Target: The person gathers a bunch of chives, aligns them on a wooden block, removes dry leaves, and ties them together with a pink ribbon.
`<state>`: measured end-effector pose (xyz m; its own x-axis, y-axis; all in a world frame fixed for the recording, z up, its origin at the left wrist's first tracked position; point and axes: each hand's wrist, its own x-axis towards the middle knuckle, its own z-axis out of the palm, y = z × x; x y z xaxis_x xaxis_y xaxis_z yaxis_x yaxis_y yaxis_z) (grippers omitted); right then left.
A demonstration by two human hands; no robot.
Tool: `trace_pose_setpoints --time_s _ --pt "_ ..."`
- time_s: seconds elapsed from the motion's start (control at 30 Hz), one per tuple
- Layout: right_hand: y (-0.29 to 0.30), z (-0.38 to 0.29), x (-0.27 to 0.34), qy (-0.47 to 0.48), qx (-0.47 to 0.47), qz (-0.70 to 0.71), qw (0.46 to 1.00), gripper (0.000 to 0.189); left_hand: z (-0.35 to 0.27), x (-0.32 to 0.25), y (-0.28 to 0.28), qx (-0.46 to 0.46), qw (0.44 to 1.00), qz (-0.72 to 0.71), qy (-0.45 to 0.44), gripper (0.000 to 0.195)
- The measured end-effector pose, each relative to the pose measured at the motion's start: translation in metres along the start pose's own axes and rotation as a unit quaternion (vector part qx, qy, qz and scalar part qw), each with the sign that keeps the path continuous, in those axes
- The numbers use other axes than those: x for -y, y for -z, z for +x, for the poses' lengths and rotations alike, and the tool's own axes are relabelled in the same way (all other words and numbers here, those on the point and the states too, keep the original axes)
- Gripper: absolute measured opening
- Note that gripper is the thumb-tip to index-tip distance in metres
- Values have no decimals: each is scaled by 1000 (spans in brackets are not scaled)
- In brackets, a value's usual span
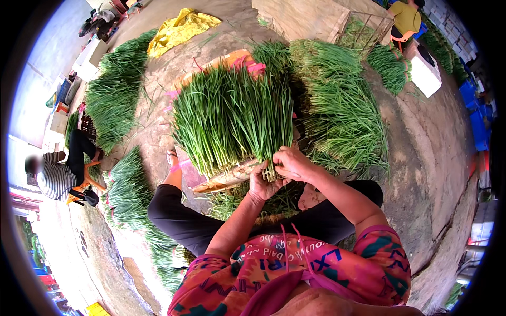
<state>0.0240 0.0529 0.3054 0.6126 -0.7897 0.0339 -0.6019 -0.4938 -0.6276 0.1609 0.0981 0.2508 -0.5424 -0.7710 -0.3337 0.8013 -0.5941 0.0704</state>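
Observation:
Just in front of my lap, my left hand (262, 184) is wrapped around the pale cut ends of a bunch of leafy greens (269, 152), likely garlic chives. My right hand (293, 164) grips the same bunch from its right side, fingers bent at the lower stems. The bunch's leaves point away from me and rest beside a thick layer of loose chives (217, 126). That layer lies on a low stand with a worn, light-coloured front edge (227, 175). Pink strips (255, 68) show at the stand's far side.
A large chive heap (340, 106) lies to the right; more piles lie left (118, 91) and lower left (130, 193). Yellow sheeting (182, 29) is on the concrete floor. One person (57, 175) sits at left, another (405, 17) at far right by a white foam box (425, 69).

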Motion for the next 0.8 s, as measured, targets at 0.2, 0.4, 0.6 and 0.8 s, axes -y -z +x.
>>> trace_pose_setpoints --time_s 0.2,0.4,0.6,0.8 --pt "-1 -2 -15 -8 -7 98 995 7 1 -2 6 3 999 -32 7 44" --pt "17 -1 -22 6 -115 213 970 11 3 0 -1 52 998 -33 4 44" --pt "12 -1 -15 -67 -32 281 957 12 3 0 8 30 999 35 -9 38" --pt "27 2 -20 -59 10 436 898 15 7 -4 17 -19 999 -22 -28 33"
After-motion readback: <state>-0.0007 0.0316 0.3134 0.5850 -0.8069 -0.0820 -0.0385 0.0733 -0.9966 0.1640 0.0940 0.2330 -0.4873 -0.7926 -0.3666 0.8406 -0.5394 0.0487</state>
